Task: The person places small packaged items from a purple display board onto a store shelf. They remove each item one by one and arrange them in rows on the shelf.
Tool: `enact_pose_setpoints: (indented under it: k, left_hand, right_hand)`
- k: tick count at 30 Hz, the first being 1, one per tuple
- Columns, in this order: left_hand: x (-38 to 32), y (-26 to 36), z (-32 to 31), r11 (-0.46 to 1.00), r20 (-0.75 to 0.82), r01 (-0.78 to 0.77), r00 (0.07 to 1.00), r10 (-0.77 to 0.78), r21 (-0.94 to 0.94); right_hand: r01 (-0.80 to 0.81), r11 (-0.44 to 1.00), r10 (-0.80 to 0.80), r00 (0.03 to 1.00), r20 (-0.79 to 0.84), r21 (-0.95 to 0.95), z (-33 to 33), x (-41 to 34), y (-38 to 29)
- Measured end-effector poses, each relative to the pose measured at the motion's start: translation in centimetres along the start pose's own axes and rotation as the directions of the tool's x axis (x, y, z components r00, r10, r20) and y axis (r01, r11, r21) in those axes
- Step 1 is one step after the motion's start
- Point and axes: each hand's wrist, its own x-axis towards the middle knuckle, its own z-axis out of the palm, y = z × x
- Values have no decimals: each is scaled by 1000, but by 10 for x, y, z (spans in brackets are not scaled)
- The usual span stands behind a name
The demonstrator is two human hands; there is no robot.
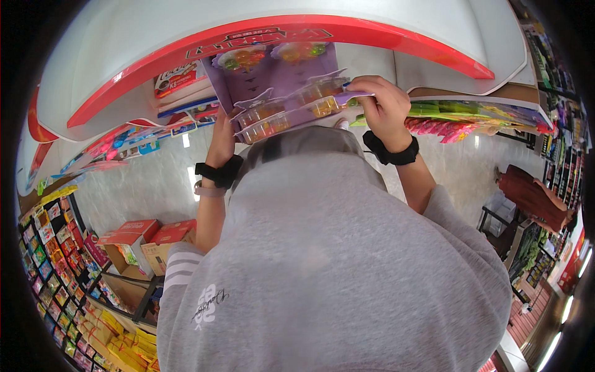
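A purple display box (274,83) sits on the shelf before me, with its inside facing me. Clear plastic packs of orange, yellow and green candy-like pieces (241,59) are at its back, on purple cards. Two more rows of clear cups, one of them a nearer pack (267,129), stand along its front. My right hand (388,109) pinches the right end of a purple-carded pack (325,106) between thumb and fingers. At the box's left side, my left hand (223,139) grips the edge, its fingertips partly hidden.
A white shelf with a red front strip (409,39) overhangs the box. Boxed goods (179,83) lie left, pink and green packs (441,128) right. Cartons (130,232) and hanging snack packets (56,269) are at lower left. Another person (530,197) is far right.
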Motion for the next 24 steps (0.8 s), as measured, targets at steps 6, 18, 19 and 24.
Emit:
enact_pose_setpoints:
  k: [6,18,19,24]
  left_hand:
    - [3,10,-1,993,8,78,997,-78,-84]
    - [11,3,5,972,-73,-201,975,211,125]
    - [9,3,7,964,-88,-230,966,243,135]
    - [2,14,15,952,-94,-262,956,278,157]
  right_hand:
    - [41,999,-41,998,39,6,3,-2,-3]
    - [23,979,-41,996,85,203,-7,13,-8]
    - [38,974,-59,994,87,223,-6,15,-9]
    - [100,970,-154,957,245,221,4,20,-6]
